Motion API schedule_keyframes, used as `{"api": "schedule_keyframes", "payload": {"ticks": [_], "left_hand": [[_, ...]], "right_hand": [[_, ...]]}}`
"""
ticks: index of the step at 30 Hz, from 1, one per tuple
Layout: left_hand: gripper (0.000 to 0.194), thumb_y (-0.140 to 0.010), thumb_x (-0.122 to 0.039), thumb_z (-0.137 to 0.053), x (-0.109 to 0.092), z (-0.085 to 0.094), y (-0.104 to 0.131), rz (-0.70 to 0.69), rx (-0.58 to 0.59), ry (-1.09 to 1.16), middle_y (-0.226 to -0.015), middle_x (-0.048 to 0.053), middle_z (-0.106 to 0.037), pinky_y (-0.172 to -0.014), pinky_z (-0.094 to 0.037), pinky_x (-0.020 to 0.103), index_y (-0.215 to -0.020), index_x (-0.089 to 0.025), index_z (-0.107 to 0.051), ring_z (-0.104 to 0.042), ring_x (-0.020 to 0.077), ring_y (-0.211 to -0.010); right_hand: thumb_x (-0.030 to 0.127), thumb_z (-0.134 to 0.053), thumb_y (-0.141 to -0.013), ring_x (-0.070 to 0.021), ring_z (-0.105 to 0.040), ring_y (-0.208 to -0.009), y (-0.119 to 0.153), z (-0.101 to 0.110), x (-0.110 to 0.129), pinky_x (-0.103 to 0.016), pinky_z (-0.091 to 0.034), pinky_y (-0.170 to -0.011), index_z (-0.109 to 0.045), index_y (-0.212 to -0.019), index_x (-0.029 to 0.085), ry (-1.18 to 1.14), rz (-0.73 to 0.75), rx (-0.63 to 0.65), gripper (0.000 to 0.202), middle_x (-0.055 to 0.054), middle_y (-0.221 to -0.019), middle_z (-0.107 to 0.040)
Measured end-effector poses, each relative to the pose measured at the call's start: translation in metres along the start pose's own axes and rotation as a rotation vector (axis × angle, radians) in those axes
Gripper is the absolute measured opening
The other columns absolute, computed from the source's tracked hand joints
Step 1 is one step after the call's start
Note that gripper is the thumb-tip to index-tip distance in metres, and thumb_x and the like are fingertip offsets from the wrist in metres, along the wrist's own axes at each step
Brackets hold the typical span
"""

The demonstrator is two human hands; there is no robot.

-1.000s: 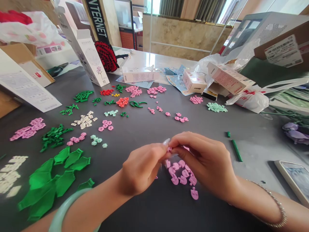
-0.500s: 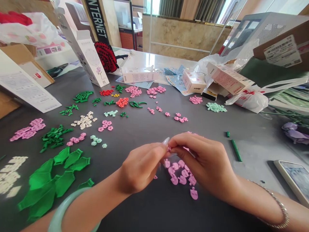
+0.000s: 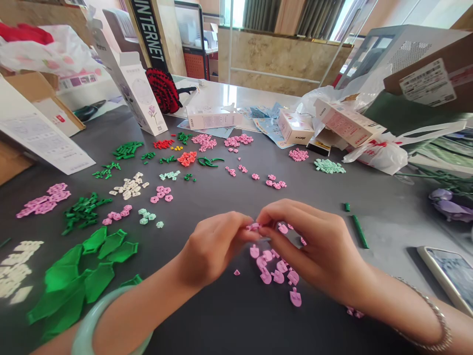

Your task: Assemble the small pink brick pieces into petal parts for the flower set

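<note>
My left hand and my right hand meet at the fingertips above the dark table. A small pink piece is pinched between them, its far parts hidden by the fingers. Both hands are closed on it. Below and between the hands lies a loose group of pink petal pieces, partly covered by my right hand. One tiny pink piece sits apart, beside my left hand.
Green leaf pieces lie left of my left forearm. Small piles of white pieces, red pieces and mint pieces are spread farther back. A phone and green stem lie right; boxes stand behind.
The fingertips have opened slightly, so more of the pink piece shows between them. My left fingers have shifted a little. The small pink piece beside my left hand is now fully visible.
</note>
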State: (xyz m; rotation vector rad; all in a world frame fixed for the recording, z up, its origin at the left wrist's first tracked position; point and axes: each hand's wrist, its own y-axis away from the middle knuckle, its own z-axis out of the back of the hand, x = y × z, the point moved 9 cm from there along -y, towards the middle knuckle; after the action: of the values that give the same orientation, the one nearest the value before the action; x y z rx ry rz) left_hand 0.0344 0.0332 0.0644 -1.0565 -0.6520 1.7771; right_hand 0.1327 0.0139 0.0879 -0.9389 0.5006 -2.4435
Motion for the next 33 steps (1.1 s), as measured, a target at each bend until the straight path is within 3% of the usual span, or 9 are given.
{"api": "schedule_keyframes", "payload": {"ticks": [5, 15, 26, 33], "left_hand": [[0.024, -0.096, -0.019, -0.033, -0.002, -0.01, -0.001, -0.044, 0.111, 0.03, -0.064, 0.001, -0.061, -0.05, -0.045, 0.018, -0.082, -0.014, -0.052, -0.054, 0.0087, -0.053], [0.019, -0.095, -0.016, -0.035, 0.0, -0.012, 0.0, -0.061, 0.079, 0.16, -0.056, -0.005, -0.049, -0.044, -0.04, 0.015, -0.084, -0.014, -0.051, -0.045, 0.0054, -0.043], [0.018, -0.094, -0.014, -0.037, -0.003, -0.009, -0.001, -0.054, 0.101, 0.153, -0.06, -0.002, -0.055, -0.046, -0.042, 0.017, -0.082, -0.015, -0.05, -0.048, 0.0061, -0.044], [0.021, -0.094, -0.015, -0.039, -0.004, -0.003, -0.001, -0.018, 0.024, 0.061, -0.055, -0.004, -0.052, -0.045, -0.04, 0.018, -0.077, -0.016, -0.05, -0.048, 0.0068, -0.043]], "right_hand": [[0.008, -0.054, -0.082, -0.0067, -0.055, -0.063, -0.002, 0.0, -0.002, -0.017, -0.046, -0.058, -0.057, -0.084, 0.017, -0.02, -0.04, 0.017, 0.01, 0.001, -0.074, -0.064], [0.008, -0.058, -0.081, -0.0077, -0.058, -0.054, -0.004, 0.005, 0.001, -0.018, -0.048, -0.054, -0.063, -0.08, 0.02, 0.019, -0.013, 0.0, 0.012, 0.003, -0.066, -0.067], [0.009, -0.061, -0.08, -0.0072, -0.06, -0.054, -0.004, 0.007, 0.002, -0.016, -0.047, -0.05, -0.064, -0.08, 0.019, -0.015, 0.036, -0.052, 0.01, 0.003, -0.067, -0.069], [0.008, -0.059, -0.081, -0.009, -0.063, -0.058, -0.005, 0.006, 0.0, -0.017, -0.05, -0.054, -0.065, -0.082, 0.019, -0.033, 0.035, -0.072, 0.013, 0.001, -0.071, -0.07]]}}
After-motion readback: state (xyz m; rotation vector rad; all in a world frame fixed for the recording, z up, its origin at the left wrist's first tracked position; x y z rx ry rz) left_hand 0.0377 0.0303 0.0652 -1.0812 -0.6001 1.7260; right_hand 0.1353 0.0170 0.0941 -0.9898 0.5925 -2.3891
